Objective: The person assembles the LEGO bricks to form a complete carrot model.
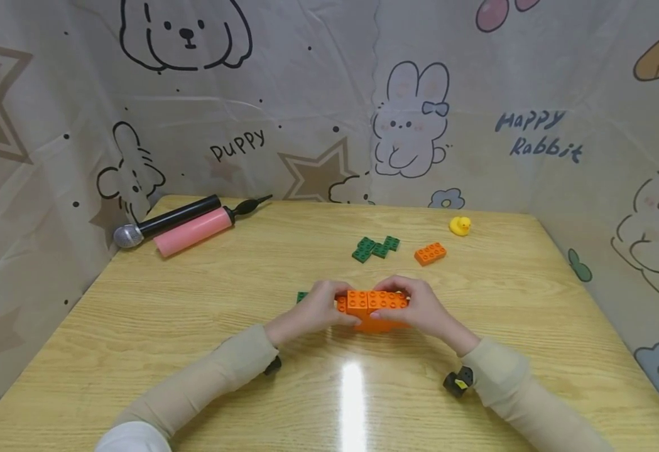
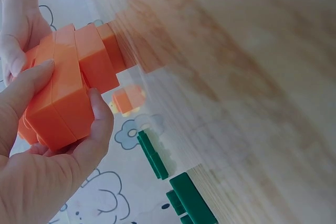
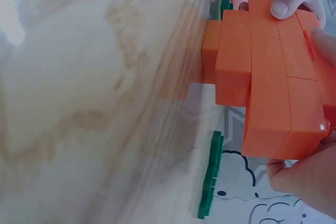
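Note:
An assembly of stacked orange building blocks (image 1: 382, 322) stands on the wooden table between my two hands, narrower at its base than in the middle. My left hand (image 1: 319, 309) grips its left end, thumb on the near face and fingers behind. At the opposite end, my right hand (image 1: 419, 306) pinches the upper rows between thumb and fingers. The left wrist view shows the stepped layers of the orange blocks (image 2: 68, 87) with the left thumb across them. In the right wrist view, seams between the orange blocks (image 3: 273, 82) are visible. Part of a green block (image 1: 302, 296) shows behind the left hand.
Several green blocks (image 1: 365, 248) lie farther back, beside a loose orange block (image 1: 430, 253). A yellow rubber duck (image 1: 460, 226) sits near the back right. At the back left lie a microphone (image 1: 165, 220) and a pink hand pump (image 1: 193, 232). Patterned cloth (image 1: 318, 94) encloses the table.

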A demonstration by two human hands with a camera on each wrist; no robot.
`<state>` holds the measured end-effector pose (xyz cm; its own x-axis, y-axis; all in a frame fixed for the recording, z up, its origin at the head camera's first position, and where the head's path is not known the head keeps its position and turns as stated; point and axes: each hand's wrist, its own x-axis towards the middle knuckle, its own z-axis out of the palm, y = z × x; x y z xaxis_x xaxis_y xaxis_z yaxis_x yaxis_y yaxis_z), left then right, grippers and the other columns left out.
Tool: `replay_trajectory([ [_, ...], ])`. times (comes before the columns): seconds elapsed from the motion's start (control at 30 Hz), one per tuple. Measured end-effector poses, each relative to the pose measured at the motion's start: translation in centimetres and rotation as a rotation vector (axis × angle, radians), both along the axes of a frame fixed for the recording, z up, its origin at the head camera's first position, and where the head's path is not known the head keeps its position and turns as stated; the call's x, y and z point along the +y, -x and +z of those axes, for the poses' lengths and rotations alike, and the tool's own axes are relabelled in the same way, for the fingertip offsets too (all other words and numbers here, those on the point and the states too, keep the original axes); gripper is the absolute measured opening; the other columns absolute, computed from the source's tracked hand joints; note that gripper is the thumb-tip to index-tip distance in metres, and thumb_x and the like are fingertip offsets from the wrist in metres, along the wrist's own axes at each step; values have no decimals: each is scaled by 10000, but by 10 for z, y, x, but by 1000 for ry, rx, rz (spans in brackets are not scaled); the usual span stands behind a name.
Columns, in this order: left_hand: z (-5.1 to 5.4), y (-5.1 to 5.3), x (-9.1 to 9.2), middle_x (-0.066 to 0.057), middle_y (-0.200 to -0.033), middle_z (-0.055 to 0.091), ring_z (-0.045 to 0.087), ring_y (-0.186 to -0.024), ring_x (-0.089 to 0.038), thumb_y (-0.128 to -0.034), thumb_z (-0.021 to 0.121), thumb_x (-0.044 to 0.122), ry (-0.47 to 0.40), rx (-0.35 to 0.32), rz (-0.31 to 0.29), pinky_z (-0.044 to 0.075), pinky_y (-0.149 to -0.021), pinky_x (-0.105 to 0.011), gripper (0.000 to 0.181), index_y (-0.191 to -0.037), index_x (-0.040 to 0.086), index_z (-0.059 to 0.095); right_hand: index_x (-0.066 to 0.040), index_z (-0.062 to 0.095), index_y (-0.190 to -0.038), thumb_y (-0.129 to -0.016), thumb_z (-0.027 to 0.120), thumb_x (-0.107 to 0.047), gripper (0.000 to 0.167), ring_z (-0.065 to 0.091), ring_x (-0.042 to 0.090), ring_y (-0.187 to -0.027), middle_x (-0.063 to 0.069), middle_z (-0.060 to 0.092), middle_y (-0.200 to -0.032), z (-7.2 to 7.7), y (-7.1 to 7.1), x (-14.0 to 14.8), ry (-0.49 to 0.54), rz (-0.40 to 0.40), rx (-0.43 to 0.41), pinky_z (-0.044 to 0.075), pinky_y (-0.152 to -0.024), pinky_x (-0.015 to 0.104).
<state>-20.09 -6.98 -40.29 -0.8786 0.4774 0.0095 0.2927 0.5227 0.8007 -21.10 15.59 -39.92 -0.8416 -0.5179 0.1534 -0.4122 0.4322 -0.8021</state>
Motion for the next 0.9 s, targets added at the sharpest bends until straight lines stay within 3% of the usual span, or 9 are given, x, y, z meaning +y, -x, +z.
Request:
replay_trajectory([
  [0.17,1,0,1,-62,-993,705,609,-843,-101,-761,808,116,2,3,-1,520,-740,-238,355,-1075,25,668,-64,682,-1073,-755,819,-188,367,586,129,-839,69,696,-1010,1,-2,-1,-31,-10,78,503,-718,230],
  [0.3,1,-1,1,-62,-998,705,609,-855,-107,-762,807,115,7,6,1,521,-751,-248,354,-1075,25,669,-53,682,-1067,-761,815,-194,363,603,144,-860,77,696,-1018,1,-3,-2,-44,2,112,514,-738,239],
  [0.57,-2,0,1,-71,-991,708,611,-837,-98,-764,805,113,-1,20,-8,519,-713,-205,348,-1072,22,669,-68,679,-1053,-764,814,-206,348,617,152,-886,53,698,-1016,4,-4,-3,-95,27,128,516,-792,284],
  [0.9,0,0,0,-72,-993,706,613,-842,-106,-761,807,108,9,14,-9,521,-733,-233,347,-1065,19,666,-58,671,-1057,-756,817,-196,361,616,162,-899,71,693,-1029,6,-3,-6,-114,20,96,516,-790,295],
])
